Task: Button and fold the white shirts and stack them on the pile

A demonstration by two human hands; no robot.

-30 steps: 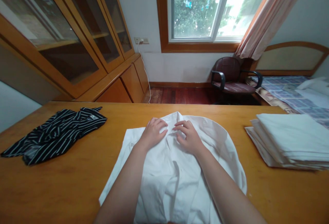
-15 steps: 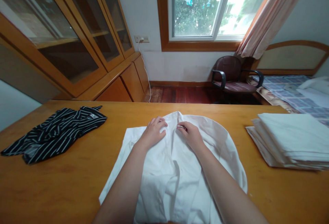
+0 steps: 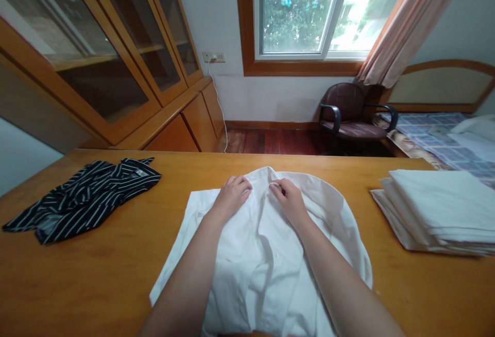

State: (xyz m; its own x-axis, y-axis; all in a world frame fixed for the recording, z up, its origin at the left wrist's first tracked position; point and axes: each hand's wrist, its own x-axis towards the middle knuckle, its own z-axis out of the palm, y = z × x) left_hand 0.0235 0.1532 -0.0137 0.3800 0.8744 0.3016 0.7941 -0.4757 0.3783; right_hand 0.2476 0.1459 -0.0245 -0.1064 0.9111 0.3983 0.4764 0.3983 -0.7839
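A white shirt (image 3: pixel 266 270) lies spread on the wooden table (image 3: pixel 96 275) in front of me. Both my hands rest on its far part, near the collar. My left hand (image 3: pixel 231 197) has its fingers curled and pinched on the cloth. My right hand (image 3: pixel 290 198) is also closed in a pinch on the cloth beside it, a small gap between the two hands.
A crumpled black shirt with white stripes (image 3: pixel 83 197) lies at the table's left. A stack of folded white cloths (image 3: pixel 436 210) sits at the right edge. Beyond the table are wooden cabinets (image 3: pixel 116 68), a dark armchair (image 3: pixel 348 112), a bed (image 3: pixel 444 130) and a window.
My right hand's fingers, spread flat a second ago, have curled into a pinch on the shirt near the collar. My left hand has barely shifted.
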